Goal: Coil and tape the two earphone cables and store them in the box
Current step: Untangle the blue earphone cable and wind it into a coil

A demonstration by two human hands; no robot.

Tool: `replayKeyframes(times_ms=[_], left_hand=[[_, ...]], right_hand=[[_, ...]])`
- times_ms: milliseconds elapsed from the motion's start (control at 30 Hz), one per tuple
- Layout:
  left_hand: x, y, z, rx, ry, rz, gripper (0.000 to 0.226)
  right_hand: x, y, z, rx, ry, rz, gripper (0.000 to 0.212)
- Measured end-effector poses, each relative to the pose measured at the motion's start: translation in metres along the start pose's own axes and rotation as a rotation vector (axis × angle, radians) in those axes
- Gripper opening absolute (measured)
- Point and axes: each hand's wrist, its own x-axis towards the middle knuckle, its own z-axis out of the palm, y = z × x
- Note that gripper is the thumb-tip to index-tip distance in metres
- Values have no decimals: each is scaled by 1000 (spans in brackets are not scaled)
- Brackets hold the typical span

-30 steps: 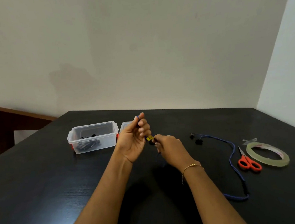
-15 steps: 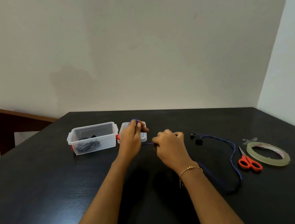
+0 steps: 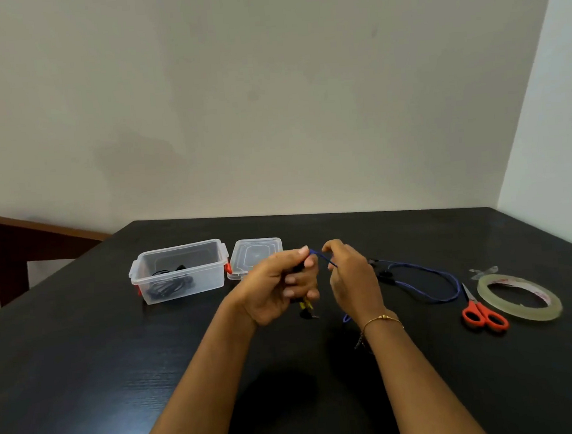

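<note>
Step in hand: coiling the blue cable [image 3: 419, 276]. The left hand [image 3: 276, 286] holds the started coil, fingers curled round it, with the yellow-and-black plug [image 3: 306, 309] hanging below the palm. The right hand [image 3: 351, 276] pinches the free run of cable just beside the left fingertips; a short blue span bridges the two hands. The rest of the cable trails right across the bench [image 3: 85, 386], looping near the scissors [image 3: 484, 314], with its earbuds [image 3: 383, 272] lying just right of the right hand.

Procedure, as judged from this state:
- Keep the left grip firm so finished turns do not spring open.
- Feed cable with the right hand in even loops of like size; let the slack slide through the pinch rather than tugging.
- Watch that the trailing loop does not snag the scissors or drag the earbuds into a tangle.
- Hold the coil closed until tape is applied.

Surroundings: the tape roll [image 3: 520, 296] lies right of the scissors, within reach of the right hand. The open box [image 3: 179, 269] stands to the left, already holding a dark cable [image 3: 170, 286]. Its lid [image 3: 257, 256] lies just beside it, partly hidden by the left hand. Nothing blocks the path to the box.
</note>
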Motion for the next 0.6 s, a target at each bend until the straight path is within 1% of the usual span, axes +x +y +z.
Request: replayKeyframes(times_ms=[100, 200, 300, 367, 467, 533, 600], left_hand=[[3, 0, 0, -302, 100, 117, 26], [7, 1, -7, -508, 238, 255, 32], [8, 7, -22, -699, 319, 405, 34], [7, 10, -30, -763, 383, 480, 30], [6, 11, -36, -805, 494, 558, 26], [6, 11, -39, -798, 550, 597, 24], [6, 11, -41, -735, 601, 610, 24]], right_hand=[[-1, -11, 6, 57, -113, -51, 22], [-5, -21, 13, 62, -210, -101, 18], [-9, -23, 22, 24, -307, -147, 19], [-11, -26, 26, 27, -391, -158, 23], [-12, -31, 28, -61, -478, -205, 31], [-11, -32, 26, -103, -475, -247, 35], [-12, -34, 22, -78, -458, -285, 35]])
